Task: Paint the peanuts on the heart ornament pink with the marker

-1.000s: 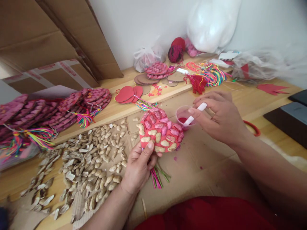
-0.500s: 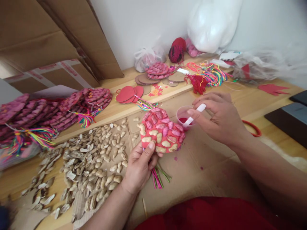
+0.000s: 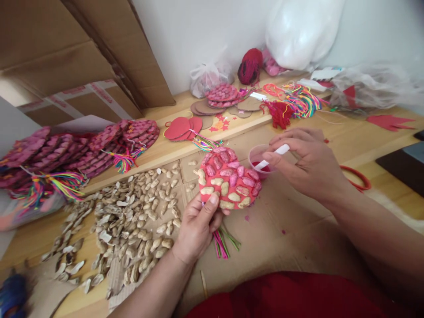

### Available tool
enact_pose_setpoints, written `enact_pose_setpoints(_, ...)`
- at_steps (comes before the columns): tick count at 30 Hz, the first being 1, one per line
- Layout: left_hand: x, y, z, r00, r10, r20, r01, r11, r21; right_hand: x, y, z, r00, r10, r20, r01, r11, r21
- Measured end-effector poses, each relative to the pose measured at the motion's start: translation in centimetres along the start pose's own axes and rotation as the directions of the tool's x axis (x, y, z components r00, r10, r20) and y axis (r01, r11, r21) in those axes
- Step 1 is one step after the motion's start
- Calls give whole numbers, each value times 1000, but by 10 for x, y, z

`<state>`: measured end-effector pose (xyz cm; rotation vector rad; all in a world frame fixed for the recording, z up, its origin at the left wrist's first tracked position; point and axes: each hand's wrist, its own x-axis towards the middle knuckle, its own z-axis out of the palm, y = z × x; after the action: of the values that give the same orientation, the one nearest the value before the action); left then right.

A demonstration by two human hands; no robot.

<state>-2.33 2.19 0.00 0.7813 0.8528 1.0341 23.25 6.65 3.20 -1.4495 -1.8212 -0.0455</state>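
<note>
Red card covered in peanut shells, cut as a rough heart: that is the ornament (image 3: 228, 179) the left hand (image 3: 198, 227) pinches by its lower edge, thumb on the front and fingers curled behind. I count about seven shells painted pink along its top and roughly eight bare ones below (the blur makes an exact tally shaky). One tassel (image 3: 222, 240) of pink and green threads hangs from under the hand onto the cardboard sheet (image 3: 281, 229).

Just beside the ornament's right edge stands one small clear cup (image 3: 259, 155) with red paint in its bottom. The right hand (image 3: 308, 165) holds a white brush handle (image 3: 274, 155) between thumb and fingertips, the other fingers loosely spread; the tip dips into the cup and is hidden in the paint.

To the left lies a heap of loose peanut shells (image 3: 132, 221), too many to count. Beyond it a stack of finished ornaments (image 3: 82, 148) overlaps, so their number is unclear. One red ring (image 3: 359, 179) is half covered by the right wrist.
</note>
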Motion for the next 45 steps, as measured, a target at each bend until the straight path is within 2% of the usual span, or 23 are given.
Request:
enact_pose_setpoints(4,0,-1,-2,1000,2,13,-1,1000,-18,2,1,-7,998,-22,-52,22,1000,-1)
enact_pose_setpoints(7,1,-1,-3,1000,0,18,1,1000,-16,2,-2,-16,986,-11,-164,12,1000,7)
enact_pose_setpoints(10,1,-1,-2,1000,-5,10,5,1000,-16,-1,-11,-25,953,87,-292,-47,989,142)
enact_pose_setpoints(12,1,-1,-2,1000,-12,5,12,1000,-13,-3,-21,-30,947,126,-295,-41,960,276)
enact_pose_setpoints(14,1,-1,-2,1000,-17,6,17,1000,-12,-6,-31,-33,971,90,-220,2,922,387)
enact_pose_setpoints(16,1,-1,-2,1000,-13,9,13,1000,-21,-8,-40,-34,996,2,-94,43,879,475)
enact_pose_setpoints(19,1,-1,-2,1000,-8,18,8,999,-34,-10,-45,-33,995,-97,11,79,869,489)
enact_pose_setpoints(26,0,1,-1,1000,-20,22,20,1000,-8,-13,-41,-29,989,-136,58,95,886,453)
enact_pose_setpoints(35,0,-2,-2,997,-3,80,4,1000,-10,-14,-43,-27,988,-117,99,55,876,479)
enact_pose_setpoints(45,0,-1,-2,997,7,79,-5,999,-34,-14,-41,-29,990,-130,50,87,858,505)
